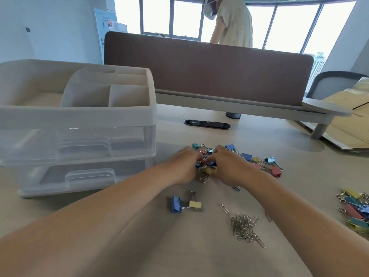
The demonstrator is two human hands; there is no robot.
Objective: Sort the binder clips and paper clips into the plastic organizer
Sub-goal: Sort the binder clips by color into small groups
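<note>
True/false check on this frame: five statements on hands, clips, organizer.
1. The left hand and right hand are both in the binder clip pile. True.
2. The organizer has its drawers pulled open. False: both are shut.
3. The paper clips lie in a heap on the table. True.
4. The top tray holds clips. False: its compartments look empty.
5. A blue clip lies inside a drawer. False: it lies on the table, apart from the pile.
</note>
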